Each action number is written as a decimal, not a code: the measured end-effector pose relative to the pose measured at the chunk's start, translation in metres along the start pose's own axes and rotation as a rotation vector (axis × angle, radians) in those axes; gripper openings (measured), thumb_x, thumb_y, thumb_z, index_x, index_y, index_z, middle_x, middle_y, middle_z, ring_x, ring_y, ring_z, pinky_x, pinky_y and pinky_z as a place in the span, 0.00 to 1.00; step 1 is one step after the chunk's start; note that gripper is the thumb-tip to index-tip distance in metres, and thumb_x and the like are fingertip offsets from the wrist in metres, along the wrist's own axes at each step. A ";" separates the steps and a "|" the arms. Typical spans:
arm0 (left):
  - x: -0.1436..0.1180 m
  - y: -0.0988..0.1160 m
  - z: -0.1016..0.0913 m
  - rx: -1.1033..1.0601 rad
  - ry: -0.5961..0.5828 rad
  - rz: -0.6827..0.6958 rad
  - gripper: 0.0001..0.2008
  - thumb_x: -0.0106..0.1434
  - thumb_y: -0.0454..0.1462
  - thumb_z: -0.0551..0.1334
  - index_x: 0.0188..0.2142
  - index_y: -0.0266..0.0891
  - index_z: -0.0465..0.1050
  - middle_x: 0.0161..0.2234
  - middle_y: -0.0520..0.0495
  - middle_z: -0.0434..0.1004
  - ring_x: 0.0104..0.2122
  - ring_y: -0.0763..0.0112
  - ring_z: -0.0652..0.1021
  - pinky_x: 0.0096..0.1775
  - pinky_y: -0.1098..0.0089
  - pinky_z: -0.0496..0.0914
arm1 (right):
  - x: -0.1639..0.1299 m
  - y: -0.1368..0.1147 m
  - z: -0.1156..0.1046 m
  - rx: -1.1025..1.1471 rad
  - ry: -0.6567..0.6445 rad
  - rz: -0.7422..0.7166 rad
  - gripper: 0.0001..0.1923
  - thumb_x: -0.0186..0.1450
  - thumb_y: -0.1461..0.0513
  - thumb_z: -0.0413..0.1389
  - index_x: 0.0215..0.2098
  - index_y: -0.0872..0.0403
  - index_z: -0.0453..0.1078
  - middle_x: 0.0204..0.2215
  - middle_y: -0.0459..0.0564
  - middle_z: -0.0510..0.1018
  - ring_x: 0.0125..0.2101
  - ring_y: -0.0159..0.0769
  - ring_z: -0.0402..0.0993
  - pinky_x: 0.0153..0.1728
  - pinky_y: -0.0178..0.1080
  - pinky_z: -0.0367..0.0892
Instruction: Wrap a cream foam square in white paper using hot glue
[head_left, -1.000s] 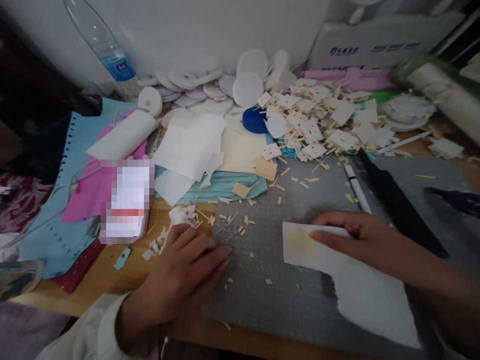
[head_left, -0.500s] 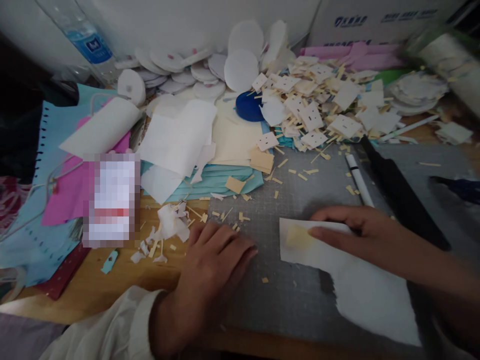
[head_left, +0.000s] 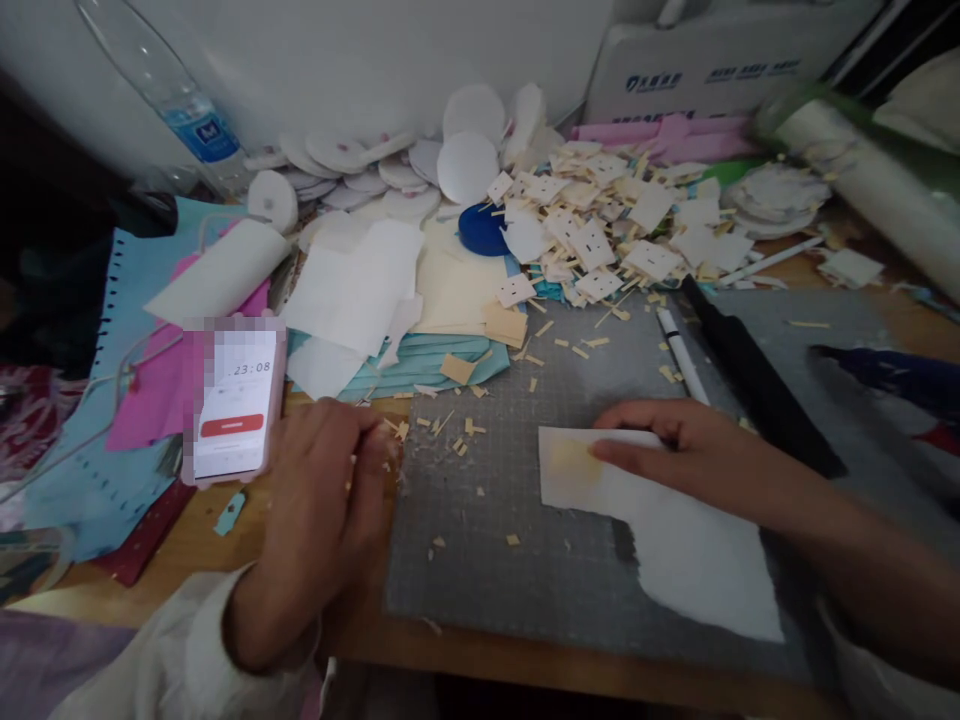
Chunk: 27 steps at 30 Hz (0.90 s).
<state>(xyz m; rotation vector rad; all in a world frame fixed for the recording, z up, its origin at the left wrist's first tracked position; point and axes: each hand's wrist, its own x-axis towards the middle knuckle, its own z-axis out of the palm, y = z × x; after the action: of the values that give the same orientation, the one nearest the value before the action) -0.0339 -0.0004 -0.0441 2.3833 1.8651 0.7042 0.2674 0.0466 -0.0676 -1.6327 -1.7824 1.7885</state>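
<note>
My right hand holds a torn sheet of white paper above the grey cutting mat, thumb on top and fingers behind. A pale yellow patch shows on the paper beside the thumb tip; I cannot tell if it is a separate piece. My left hand is at the mat's left edge, over the wooden table, fingers curled in. Whatever may be in its fingers is hidden. Just left of it lies a phone with a lit screen.
A pile of small cream squares with drawn faces lies at the back. Beside it are white discs, paper sheets and a blue lid. A white pen and a black cutter-like tool lie on the right.
My left hand has moved left off the mat, over where the white paper scraps lay. My right hand still holds the torn paper. The view has shifted slightly.
</note>
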 end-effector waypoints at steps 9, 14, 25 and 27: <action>0.002 -0.021 -0.010 -0.006 0.063 -0.025 0.12 0.66 0.36 0.57 0.25 0.40 0.64 0.23 0.53 0.66 0.26 0.69 0.70 0.33 0.65 0.61 | 0.002 0.001 0.001 -0.025 0.021 -0.023 0.19 0.59 0.46 0.55 0.36 0.52 0.72 0.21 0.45 0.72 0.18 0.29 0.65 0.15 0.30 0.57; -0.005 -0.018 -0.008 -0.158 -0.064 0.071 0.14 0.62 0.26 0.50 0.40 0.40 0.70 0.42 0.47 0.74 0.45 0.65 0.72 0.45 0.63 0.65 | 0.001 0.001 0.001 -0.016 0.012 -0.023 0.19 0.59 0.46 0.55 0.35 0.52 0.71 0.21 0.45 0.71 0.18 0.29 0.65 0.15 0.31 0.57; -0.009 -0.010 -0.021 -0.096 -0.109 0.030 0.10 0.66 0.40 0.55 0.45 0.43 0.69 0.47 0.46 0.72 0.49 0.58 0.70 0.48 0.55 0.62 | 0.005 0.002 0.001 -0.039 0.021 -0.130 0.18 0.61 0.48 0.54 0.36 0.54 0.72 0.26 0.46 0.73 0.23 0.31 0.67 0.20 0.32 0.59; -0.010 -0.012 -0.016 -0.156 -0.072 0.015 0.18 0.66 0.40 0.57 0.55 0.44 0.62 0.56 0.44 0.65 0.55 0.60 0.66 0.52 0.57 0.63 | 0.004 0.001 0.001 -0.032 0.015 -0.135 0.18 0.61 0.48 0.54 0.36 0.54 0.72 0.26 0.46 0.73 0.23 0.31 0.67 0.20 0.32 0.59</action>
<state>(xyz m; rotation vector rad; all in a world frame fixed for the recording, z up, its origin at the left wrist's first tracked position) -0.0523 -0.0100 -0.0361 2.2966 1.7000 0.7250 0.2653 0.0481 -0.0708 -1.4931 -1.8750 1.6937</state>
